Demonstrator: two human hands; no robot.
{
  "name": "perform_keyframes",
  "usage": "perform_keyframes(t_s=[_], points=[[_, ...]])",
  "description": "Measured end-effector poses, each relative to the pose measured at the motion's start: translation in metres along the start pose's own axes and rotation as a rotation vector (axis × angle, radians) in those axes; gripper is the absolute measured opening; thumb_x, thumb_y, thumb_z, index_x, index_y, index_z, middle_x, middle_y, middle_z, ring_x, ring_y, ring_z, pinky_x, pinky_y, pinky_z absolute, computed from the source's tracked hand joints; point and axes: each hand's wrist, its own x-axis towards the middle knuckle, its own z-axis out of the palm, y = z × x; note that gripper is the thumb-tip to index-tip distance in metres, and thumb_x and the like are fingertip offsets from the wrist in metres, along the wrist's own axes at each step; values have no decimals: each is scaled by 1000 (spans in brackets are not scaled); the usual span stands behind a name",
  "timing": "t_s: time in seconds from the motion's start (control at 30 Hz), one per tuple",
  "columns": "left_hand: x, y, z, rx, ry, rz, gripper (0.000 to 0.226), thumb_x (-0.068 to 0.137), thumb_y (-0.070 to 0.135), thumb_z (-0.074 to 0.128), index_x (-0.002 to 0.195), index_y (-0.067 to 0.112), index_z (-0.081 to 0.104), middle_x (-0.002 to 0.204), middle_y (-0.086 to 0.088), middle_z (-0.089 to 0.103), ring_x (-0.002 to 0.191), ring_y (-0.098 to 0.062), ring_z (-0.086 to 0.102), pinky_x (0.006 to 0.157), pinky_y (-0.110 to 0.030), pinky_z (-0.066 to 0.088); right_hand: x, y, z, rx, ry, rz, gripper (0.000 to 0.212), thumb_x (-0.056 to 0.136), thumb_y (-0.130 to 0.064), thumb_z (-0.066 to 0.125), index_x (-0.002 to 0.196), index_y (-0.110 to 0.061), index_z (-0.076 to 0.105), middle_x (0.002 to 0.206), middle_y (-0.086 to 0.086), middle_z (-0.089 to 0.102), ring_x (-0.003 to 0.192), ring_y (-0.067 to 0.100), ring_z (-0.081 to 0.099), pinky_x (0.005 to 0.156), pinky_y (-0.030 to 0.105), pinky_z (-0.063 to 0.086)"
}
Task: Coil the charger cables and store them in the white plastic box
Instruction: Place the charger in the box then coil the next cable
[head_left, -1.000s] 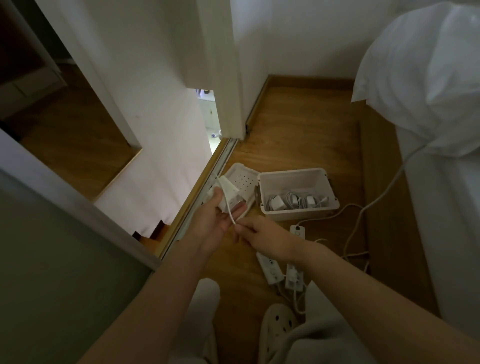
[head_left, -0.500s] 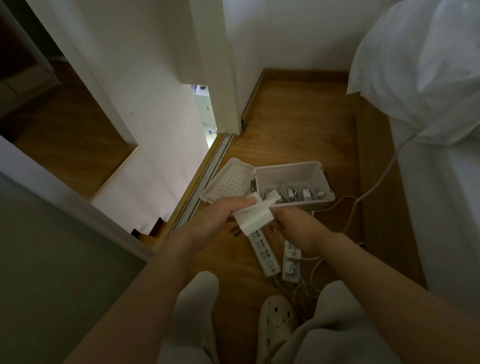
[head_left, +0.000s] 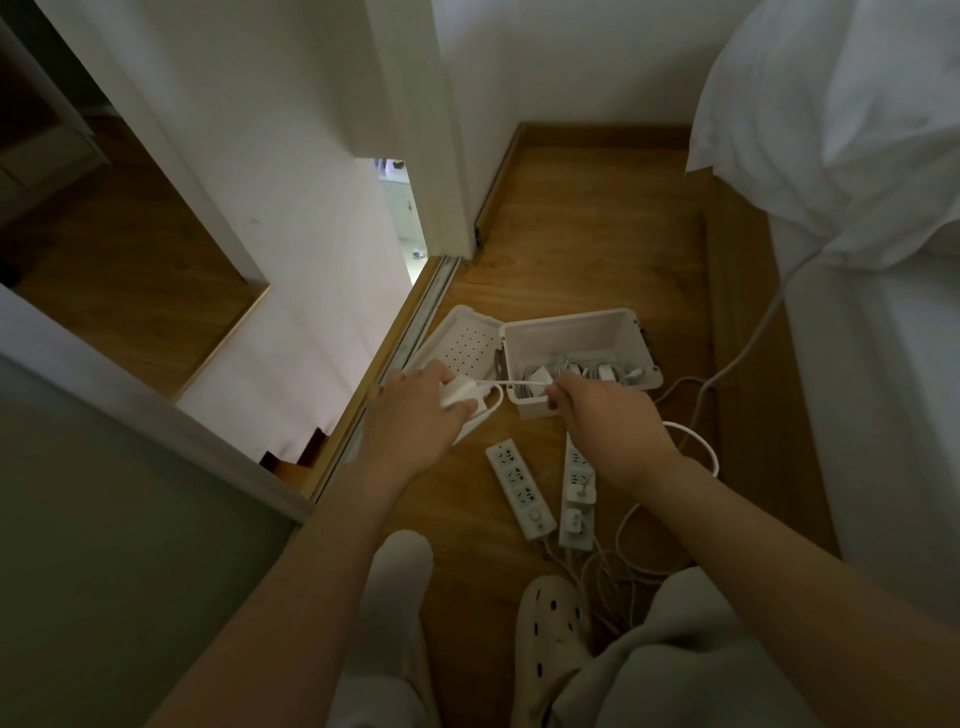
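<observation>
One charger (head_left: 459, 391) gripped in left hand (head_left: 413, 418), its cable (head_left: 514, 383) pinched by right hand (head_left: 610, 423)

Head cam, fwd-down, near hands (head_left: 519, 415).

Charger block (head_left: 460, 391) mostly under left hand (head_left: 415, 421); fingertips of right hand (head_left: 613, 431) hidden at charger cable (head_left: 514, 383) pinch; power strip (head_left: 577, 499) far end beneath that hand; white plastic box (head_left: 571, 318) contents too dim to count.

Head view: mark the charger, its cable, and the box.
charger (head_left: 460, 394): head view, on the exposed white body.
cable (head_left: 514, 383): head view, on the middle of the taut stretch.
box (head_left: 571, 338): head view, on the bare inner far wall.
</observation>
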Motion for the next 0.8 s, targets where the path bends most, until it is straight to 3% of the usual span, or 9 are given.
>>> perform_keyframes(t_s=[0.1, 0.2, 0.27, 0.37, 0.43, 0.5, 0.7, 0.8], points=[[2, 2, 6, -29, 64, -36, 35, 91, 41, 54, 117, 18, 48, 116, -4, 57, 100, -18, 49, 96, -42, 43, -3, -9, 1, 52, 20, 27, 31, 101, -35, 28, 100, -20, 55, 71, -7, 52, 56, 7, 45, 47, 21, 30], [5, 3, 12, -78, 71, -81, 34, 92, 42, 53, 114, 18, 45, 111, -5, 58, 94, -20, 57, 86, -41, 51, -9, -21, 6, 202, -60, 53, 32, 100, -36, 30, 96, -21, 58, 82, -3, 62, 71, 13, 58, 61, 27, 44], [6, 5, 14, -155, 72, -133, 33, 94, 39, 51, 115, 16, 41, 106, -4, 57, 83, -17, 58, 69, -31, 53, -14, -30, 10, 266, -114, 27, 30, 101, -33, 30, 96, -20, 57, 79, -4, 58, 69, 11, 56, 60, 23, 41], [10, 8, 17, -455, 45, -281, 35, 97, 34, 46, 121, 10, 38, 100, -3, 54, 68, -7, 52, 53, -18, 41, -21, -38, 16, 284, -140, -15, 30, 102, -29, 28, 98, -19, 56, 71, -7, 52, 63, 10, 52, 57, 23, 40], [16, 6, 18, -712, 50, -398, 37, 97, 33, 46, 122, 6, 44, 103, -7, 58, 70, -9, 52, 54, -19, 41, -24, -40, 20, 277, -149, -34, 33, 102, -31, 26, 98, -17, 56, 71, -5, 54, 62, 12, 54, 62, 28, 46], [17, 5, 17, -911, 31, -493, 39, 97, 36, 45, 119, 5, 53, 89, -6, 58, 67, -12, 51, 55, -20, 42, -26, -40, 22, 273, -189, -39, 36, 102, -32, 25, 98, -17, 57, 77, -1, 59, 69, 16, 59, 69, 33, 50], [6, 19, 11, -1541, -153, -664, 38, 96, 26, 46, 128, 5, 52, 79, -8, 56, 68, -18, 50, 61, -27, 43, -26, -41, 28, 353, -275, -90, 36, 102, -30, 28, 93, -14, 59, 78, 0, 56, 74, 15, 53, 68, 28, 40], [7, 20, 9, -1621, -202, -683, 33, 93, 25, 48, 119, 6, 56, 81, -10, 58, 69, -20, 52, 62, -28, 44, -23, -37, 28, 390, -327, -80, 35, 102, -29, 30, 95, -11, 60, 80, 2, 57, 74, 15, 54, 70, 29, 44]])
